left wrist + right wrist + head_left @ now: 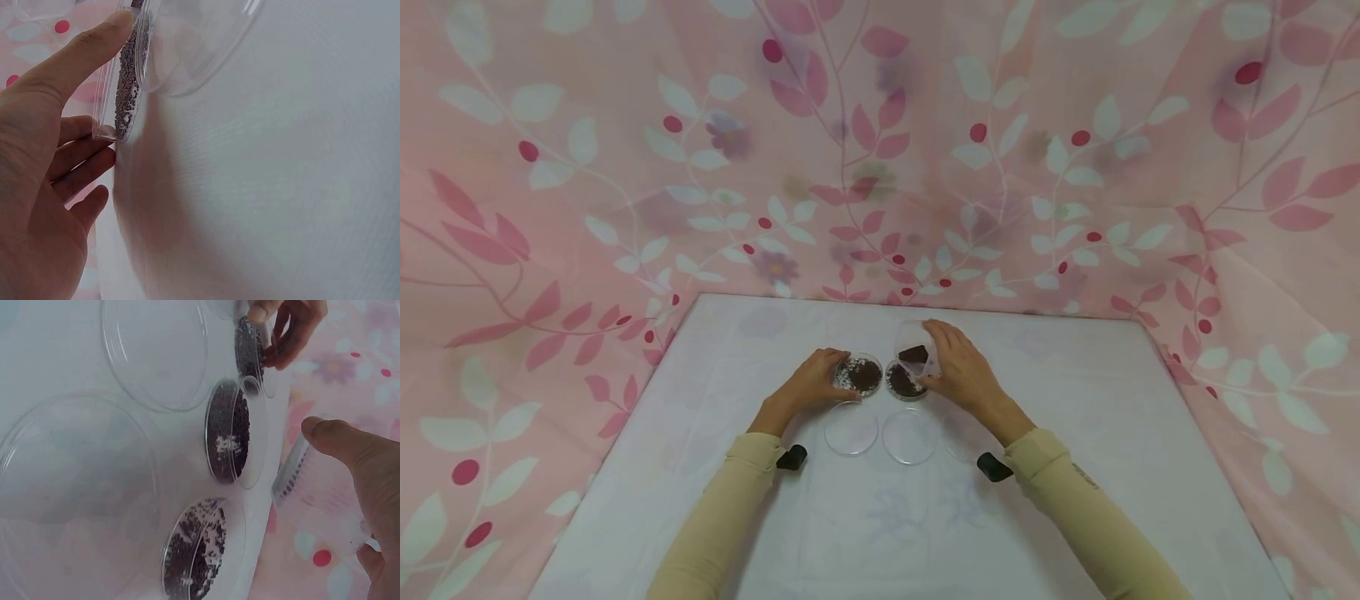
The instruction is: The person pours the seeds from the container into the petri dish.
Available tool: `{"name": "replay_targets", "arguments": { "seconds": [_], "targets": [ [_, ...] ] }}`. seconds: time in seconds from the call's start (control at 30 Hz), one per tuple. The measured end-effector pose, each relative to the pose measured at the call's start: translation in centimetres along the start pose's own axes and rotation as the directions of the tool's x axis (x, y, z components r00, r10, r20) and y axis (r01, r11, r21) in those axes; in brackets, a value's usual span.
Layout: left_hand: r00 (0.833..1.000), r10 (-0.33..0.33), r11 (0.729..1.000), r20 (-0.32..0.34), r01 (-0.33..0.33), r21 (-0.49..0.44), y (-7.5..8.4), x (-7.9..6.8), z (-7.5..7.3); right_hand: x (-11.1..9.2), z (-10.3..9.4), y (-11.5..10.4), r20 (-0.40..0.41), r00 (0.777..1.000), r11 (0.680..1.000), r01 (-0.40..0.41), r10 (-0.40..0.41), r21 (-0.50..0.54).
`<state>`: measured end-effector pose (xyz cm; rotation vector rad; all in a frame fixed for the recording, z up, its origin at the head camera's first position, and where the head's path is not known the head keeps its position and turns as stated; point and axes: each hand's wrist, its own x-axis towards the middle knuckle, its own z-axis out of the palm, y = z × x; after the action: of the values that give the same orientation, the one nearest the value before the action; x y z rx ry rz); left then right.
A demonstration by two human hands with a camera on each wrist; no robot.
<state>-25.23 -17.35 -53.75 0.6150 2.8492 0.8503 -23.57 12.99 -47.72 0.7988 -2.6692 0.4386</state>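
Note:
My left hand [805,385] [50,144] grips the rim of a clear petri dish [860,377] [128,87] that holds dark granules, thumb on the near side and fingers on the far side. Beside it on the right sits a second petri dish [901,382] [219,434], also with dark granules. Above that dish, my right hand [958,371] [375,469] holds a tilted clear plastic container [913,342] [292,472] with dark granules inside. A third petri dish [190,562] with scattered granules shows in the right wrist view; in the head view my right hand hides it.
Clear empty dishes or lids lie nearer me: one [851,429] on the left, one [909,437] in the middle, and a faint one [964,435] by my right wrist. A white cloth [880,533] covers the table. Pink leaf-patterned fabric [865,167] hangs behind it.

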Motion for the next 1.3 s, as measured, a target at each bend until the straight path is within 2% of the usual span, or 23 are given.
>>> {"name": "replay_targets", "arguments": {
  "seconds": [0.33, 0.6, 0.73, 0.97, 1.3],
  "targets": [
    [1.0, 0.011, 1.0, -0.001, -0.011, 0.008, 0.1, 0.0, 0.0, -2.5, -1.4, 2.1, -0.06, 0.992, 0.984, -0.105, 0.114, 0.142],
    [1.0, -0.004, 1.0, 0.001, 0.004, 0.006, 0.3, -0.1, -0.2, -4.9, -2.0, 3.9, -0.091, 0.965, 0.94, -0.213, 0.245, 0.265],
    [1.0, -0.001, 1.0, -0.001, 0.001, 0.02, 0.4, -0.2, -0.2, -6.1, -2.1, 4.8, -0.126, 0.95, 0.918, -0.235, 0.287, 0.318],
    [1.0, -0.004, 1.0, -0.001, 0.004, 0.021, 0.2, -0.1, -0.1, -8.3, -2.1, 6.0, -0.185, 0.912, 0.887, -0.282, 0.366, 0.366],
    [1.0, 0.0, 1.0, -0.002, 0.0, 0.027, -0.1, 0.1, 0.1, -11.2, -2.3, 7.4, -0.198, 0.842, 0.808, -0.376, 0.503, 0.453]
  ]
}}
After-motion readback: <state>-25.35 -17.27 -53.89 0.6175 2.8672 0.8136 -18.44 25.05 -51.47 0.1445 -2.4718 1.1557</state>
